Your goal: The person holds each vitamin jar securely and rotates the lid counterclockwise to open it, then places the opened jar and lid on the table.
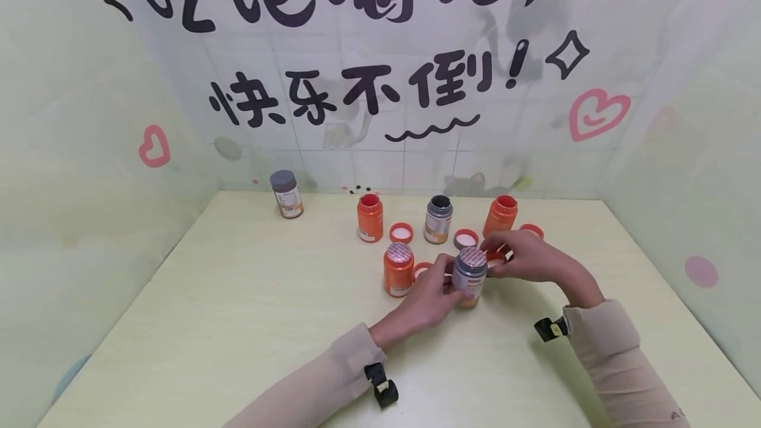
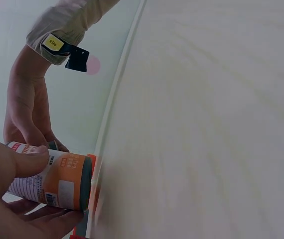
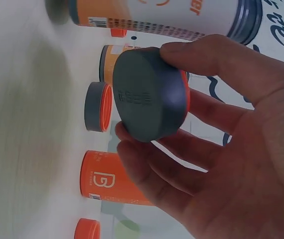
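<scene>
My left hand point(image 1: 423, 301) grips a grey pill bottle point(image 1: 470, 277) with a white and orange label. A patterned foil seal covers the mouth of this bottle, and it stays upright near the table surface. To its right, my right hand point(image 1: 529, 257) pinches a grey screw cap point(image 3: 149, 94) with a red inside, held apart from the bottle. Just left of the left hand's fingers stands an orange bottle point(image 1: 398, 276) with a similar foil seal. Its loose orange cap point(image 1: 421, 269) is partly hidden by my left hand.
Behind, an orange bottle point(image 1: 370, 220), a grey bottle point(image 1: 438, 222) and another orange bottle point(image 1: 501, 215) stand uncapped. An orange cap point(image 1: 401, 232) and a grey cap point(image 1: 466, 238) lie among them. A capped grey bottle point(image 1: 287, 195) stands at the far left, near the back wall.
</scene>
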Demonstrator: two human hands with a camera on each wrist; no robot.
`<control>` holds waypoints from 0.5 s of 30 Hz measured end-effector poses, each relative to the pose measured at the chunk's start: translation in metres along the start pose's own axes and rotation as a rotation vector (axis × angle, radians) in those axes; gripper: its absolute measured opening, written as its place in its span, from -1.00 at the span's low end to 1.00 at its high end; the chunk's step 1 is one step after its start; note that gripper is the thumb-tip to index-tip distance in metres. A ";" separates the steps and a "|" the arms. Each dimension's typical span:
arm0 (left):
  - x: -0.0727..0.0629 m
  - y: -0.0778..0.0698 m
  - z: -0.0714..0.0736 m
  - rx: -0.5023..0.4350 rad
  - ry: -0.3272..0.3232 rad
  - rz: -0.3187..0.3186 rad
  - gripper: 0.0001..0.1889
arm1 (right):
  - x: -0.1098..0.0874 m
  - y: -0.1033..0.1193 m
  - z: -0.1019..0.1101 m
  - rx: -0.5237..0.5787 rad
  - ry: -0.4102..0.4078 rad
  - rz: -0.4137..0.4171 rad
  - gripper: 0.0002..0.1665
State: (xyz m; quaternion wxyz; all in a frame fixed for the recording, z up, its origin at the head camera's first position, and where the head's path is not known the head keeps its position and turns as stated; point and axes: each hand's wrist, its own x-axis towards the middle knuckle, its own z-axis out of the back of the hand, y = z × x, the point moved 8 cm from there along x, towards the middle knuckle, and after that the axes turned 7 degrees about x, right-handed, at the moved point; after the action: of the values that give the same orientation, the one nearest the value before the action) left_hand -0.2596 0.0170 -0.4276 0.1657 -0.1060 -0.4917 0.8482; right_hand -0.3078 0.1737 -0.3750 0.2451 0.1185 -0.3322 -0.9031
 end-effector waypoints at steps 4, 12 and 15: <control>0.003 0.006 0.001 0.012 0.003 0.023 -0.46 | 0.002 -0.004 -0.007 0.003 0.031 -0.027 -0.56; 0.005 0.009 0.002 0.039 -0.011 0.040 -0.41 | 0.009 -0.014 -0.024 -0.072 0.131 -0.102 -0.65; 0.004 0.006 0.003 0.056 -0.017 0.044 -0.34 | 0.010 -0.019 -0.030 -0.081 0.155 -0.136 -0.72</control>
State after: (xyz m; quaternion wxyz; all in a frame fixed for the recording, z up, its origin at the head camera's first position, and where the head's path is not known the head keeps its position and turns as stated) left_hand -0.2651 0.0135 -0.4311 0.1457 -0.1050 -0.4665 0.8661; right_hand -0.3118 0.1652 -0.4102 0.2126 0.2002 -0.2669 -0.9184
